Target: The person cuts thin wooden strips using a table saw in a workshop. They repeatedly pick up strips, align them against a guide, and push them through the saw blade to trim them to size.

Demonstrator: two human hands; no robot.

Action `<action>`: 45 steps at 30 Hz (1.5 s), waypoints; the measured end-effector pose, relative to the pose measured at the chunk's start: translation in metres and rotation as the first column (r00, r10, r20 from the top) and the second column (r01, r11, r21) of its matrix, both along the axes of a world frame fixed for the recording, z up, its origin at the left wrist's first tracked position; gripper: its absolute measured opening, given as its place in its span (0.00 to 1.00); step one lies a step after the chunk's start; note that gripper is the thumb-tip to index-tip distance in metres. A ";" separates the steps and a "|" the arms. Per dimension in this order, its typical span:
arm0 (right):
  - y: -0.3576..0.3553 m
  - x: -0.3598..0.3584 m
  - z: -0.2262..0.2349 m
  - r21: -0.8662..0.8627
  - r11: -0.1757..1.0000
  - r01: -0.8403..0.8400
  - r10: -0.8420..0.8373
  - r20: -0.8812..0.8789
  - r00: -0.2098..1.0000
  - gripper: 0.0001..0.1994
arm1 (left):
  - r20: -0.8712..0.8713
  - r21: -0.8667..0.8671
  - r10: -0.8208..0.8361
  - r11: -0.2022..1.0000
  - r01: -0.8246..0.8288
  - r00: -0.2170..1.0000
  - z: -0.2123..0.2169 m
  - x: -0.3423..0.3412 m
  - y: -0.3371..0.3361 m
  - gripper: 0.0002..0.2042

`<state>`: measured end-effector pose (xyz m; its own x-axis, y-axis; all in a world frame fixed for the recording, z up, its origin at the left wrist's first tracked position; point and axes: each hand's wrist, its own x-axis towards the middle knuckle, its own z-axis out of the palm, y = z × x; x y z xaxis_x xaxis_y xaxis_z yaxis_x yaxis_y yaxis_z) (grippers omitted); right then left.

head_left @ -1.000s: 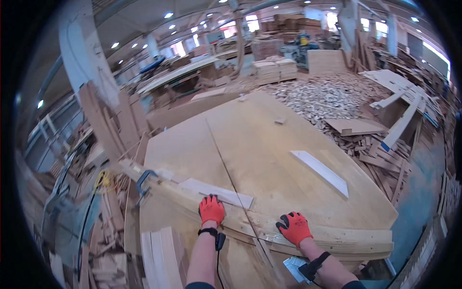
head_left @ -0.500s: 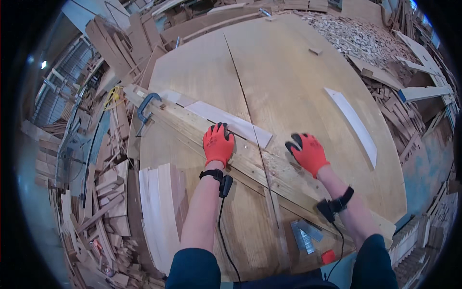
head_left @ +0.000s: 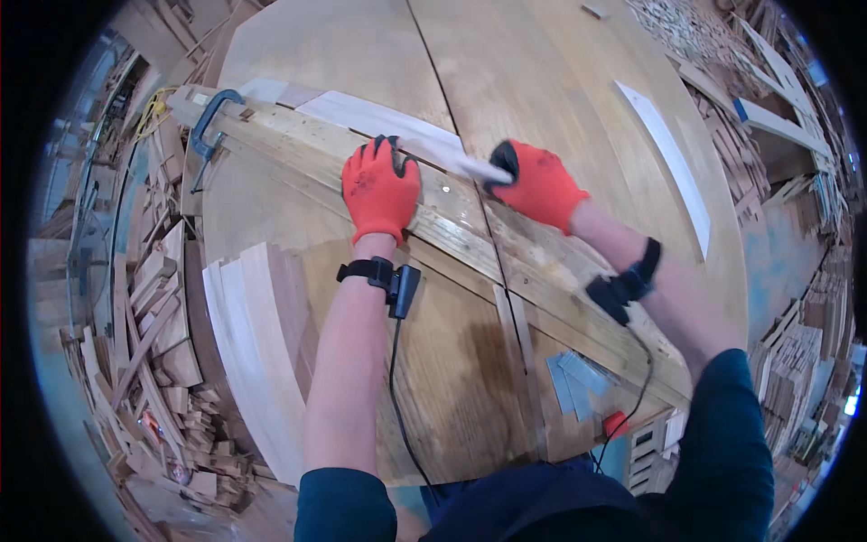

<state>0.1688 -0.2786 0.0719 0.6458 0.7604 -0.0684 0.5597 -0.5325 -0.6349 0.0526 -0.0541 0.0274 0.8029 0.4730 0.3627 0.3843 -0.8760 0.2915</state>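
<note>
A long wooden beam (head_left: 298,135) crosses the round-edged tabletop diagonally, with a blue C-clamp (head_left: 209,122) on its far left end. On the beam lies my left hand (head_left: 380,188), in a red and black glove, palm down with fingers stretched over the far edge and thumb apart. Along that edge runs a pale wooden strip (head_left: 388,119). My right hand (head_left: 542,185), gloved alike, has its fingers closed round the strip's right end, which is blurred by motion. Each wrist wears a black strap with a cabled black box.
Another pale, curved strip (head_left: 670,163) lies on the tabletop (head_left: 560,81) at the right. Several pale boards (head_left: 257,316) are stacked at the left edge. Near me are grey metal plates (head_left: 578,379) and a red object (head_left: 615,424). Wood offcuts (head_left: 172,379) are heaped beside the table.
My right hand has moved left and closed on the strip's end, which has shifted. My left hand stays on the beam, its thumb now more spread. The whole view has shifted.
</note>
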 end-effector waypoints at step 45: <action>-0.283 0.009 0.023 -0.682 0.549 0.483 -0.138 0.496 0.857 0.36 | -0.319 -0.210 0.245 0.924 -0.320 0.916 0.118 -0.331 0.008 0.30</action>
